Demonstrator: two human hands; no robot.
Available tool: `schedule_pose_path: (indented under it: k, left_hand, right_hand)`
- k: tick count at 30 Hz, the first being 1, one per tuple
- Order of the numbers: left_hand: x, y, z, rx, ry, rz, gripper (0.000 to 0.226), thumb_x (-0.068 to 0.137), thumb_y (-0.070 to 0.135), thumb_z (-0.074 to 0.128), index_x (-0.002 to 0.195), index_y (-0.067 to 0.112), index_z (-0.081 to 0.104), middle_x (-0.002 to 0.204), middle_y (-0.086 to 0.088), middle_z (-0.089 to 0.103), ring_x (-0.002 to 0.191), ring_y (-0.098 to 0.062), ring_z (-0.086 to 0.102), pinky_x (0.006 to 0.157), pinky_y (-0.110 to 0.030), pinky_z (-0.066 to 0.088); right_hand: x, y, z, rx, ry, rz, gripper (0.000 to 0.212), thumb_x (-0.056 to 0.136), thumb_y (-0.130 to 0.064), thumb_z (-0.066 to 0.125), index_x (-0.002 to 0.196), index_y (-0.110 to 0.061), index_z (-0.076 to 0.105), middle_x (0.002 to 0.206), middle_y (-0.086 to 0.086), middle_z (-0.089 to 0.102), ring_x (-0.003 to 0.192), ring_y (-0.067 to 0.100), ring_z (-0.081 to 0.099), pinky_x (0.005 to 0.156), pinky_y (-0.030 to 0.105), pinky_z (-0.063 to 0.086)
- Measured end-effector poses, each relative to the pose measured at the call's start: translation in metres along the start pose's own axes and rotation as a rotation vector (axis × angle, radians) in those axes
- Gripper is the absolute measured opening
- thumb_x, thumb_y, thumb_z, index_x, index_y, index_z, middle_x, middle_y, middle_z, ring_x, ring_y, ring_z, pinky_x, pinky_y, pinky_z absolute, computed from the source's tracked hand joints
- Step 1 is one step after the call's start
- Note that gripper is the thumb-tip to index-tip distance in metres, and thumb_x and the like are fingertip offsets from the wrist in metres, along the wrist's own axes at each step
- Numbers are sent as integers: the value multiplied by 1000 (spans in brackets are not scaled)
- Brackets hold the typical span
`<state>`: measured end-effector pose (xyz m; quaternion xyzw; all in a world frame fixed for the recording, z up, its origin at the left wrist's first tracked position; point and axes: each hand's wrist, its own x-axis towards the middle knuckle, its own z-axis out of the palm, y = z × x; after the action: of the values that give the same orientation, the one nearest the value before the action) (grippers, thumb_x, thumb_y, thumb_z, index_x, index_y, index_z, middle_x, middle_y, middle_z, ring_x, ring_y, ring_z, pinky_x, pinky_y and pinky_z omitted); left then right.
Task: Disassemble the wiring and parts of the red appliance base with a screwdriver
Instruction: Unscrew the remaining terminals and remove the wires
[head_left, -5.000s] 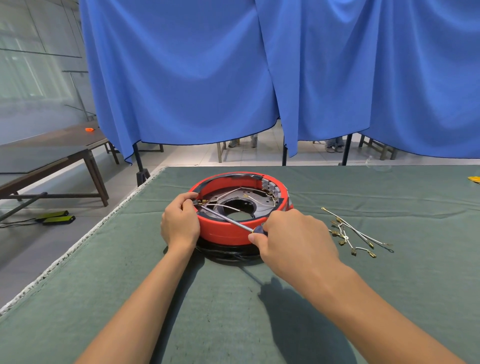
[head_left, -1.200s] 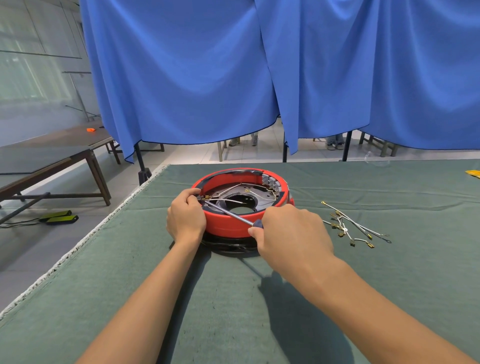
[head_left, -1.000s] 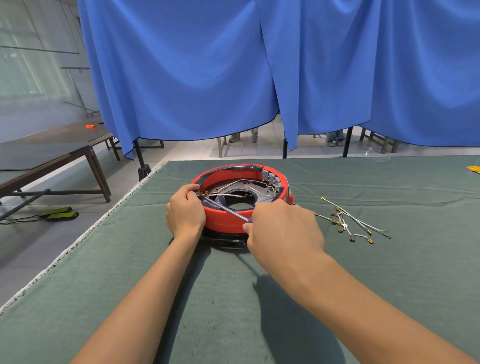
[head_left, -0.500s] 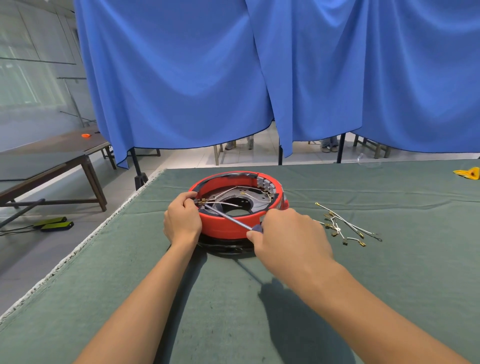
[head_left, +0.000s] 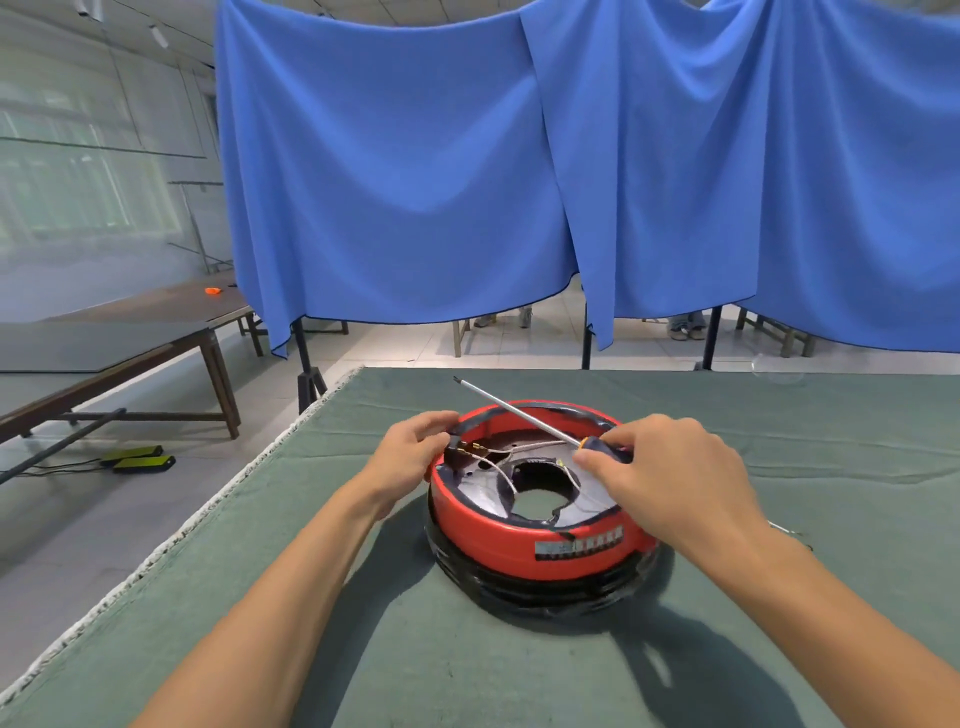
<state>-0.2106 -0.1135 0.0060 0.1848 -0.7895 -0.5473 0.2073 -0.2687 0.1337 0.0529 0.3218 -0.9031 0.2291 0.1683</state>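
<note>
The red appliance base (head_left: 519, 540) sits on the green cloth-covered table (head_left: 363, 649), ring-shaped, with a dark metal plate and pale wires (head_left: 498, 470) inside. My left hand (head_left: 410, 452) grips the base's far-left rim, next to brass wire terminals. My right hand (head_left: 670, 483) holds the screwdriver (head_left: 519, 413) by its dark handle. The shaft points up and to the left, its tip lifted clear above the far rim.
Blue curtains (head_left: 571, 182) hang behind the table's far edge. A wooden bench (head_left: 130, 332) stands on the left across the floor. The table's left edge (head_left: 171, 540) runs diagonally. A bit of removed wire (head_left: 789, 532) peeks out behind my right forearm.
The base now appears closer and seems turned, a label facing me. The screwdriver tip has lifted out of the base and points up-left. The loose wires on the right are mostly hidden.
</note>
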Motion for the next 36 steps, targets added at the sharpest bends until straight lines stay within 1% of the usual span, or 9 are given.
schedule_pose_path:
  k: [4,7,10,16,18,24,28,32,36]
  left_hand:
    - [-4,18,0,-70,-264,-103,36,95,-5,43,123,10,59,118,-6,64,99,-15,59,93,-28,47]
    - [-13,22,16,-23,-57,-81,29,94,-1,47,117,4,64,114,-9,66,95,-14,59,81,-18,48]
    - [-28,17,21,114,140,-97,24,86,7,60,110,6,65,96,-4,67,85,-15,60,75,-23,45]
    - [-45,21,15,547,23,-101,26,76,5,53,97,18,62,93,-5,67,92,-28,61,83,-41,52]
    - [-37,23,15,625,-20,-69,29,76,1,48,95,17,63,94,-6,67,95,-30,60,83,-41,51]
    - [0,31,11,780,-162,65,59,80,-5,40,119,32,63,116,2,67,110,-22,58,94,-36,47]
    - [14,29,17,821,-102,103,63,78,-3,40,114,42,65,115,9,67,106,-19,59,86,-32,49]
    - [22,25,14,834,-35,126,50,82,5,48,110,41,68,112,9,69,105,-20,60,83,-32,50]
    - [25,19,10,849,1,106,31,84,25,56,111,36,68,110,8,68,104,-19,60,84,-33,48]
  right_hand:
    - [6,10,-2,-22,-17,12,34,86,-57,56,77,-28,71,65,-3,63,70,27,58,52,30,33]
    - [3,22,-4,-31,-17,29,28,84,-60,57,83,-37,73,68,-6,65,74,27,60,53,29,33]
    - [0,34,-4,-28,-26,40,27,83,-61,58,80,-39,73,60,-12,62,66,22,55,48,22,30]
    - [2,41,-4,8,-20,-15,20,81,-60,62,84,-43,74,61,-15,58,69,20,54,50,23,31]
    - [0,43,-5,-19,-20,-28,22,80,-61,62,81,-42,73,60,-15,59,68,20,55,50,23,32]
    - [-5,52,-5,-60,-62,-24,27,80,-64,57,82,-40,70,66,-11,62,76,18,60,54,25,36]
    - [-10,53,0,-79,-90,12,33,81,-66,53,78,-35,65,67,-9,62,74,16,58,52,22,35]
    - [-13,46,0,-107,-127,40,38,83,-64,52,63,-32,54,59,-8,52,67,19,51,50,22,32]
    - [-19,35,-5,-174,-99,53,41,86,-63,46,69,-28,58,56,-6,47,65,20,49,49,23,30]
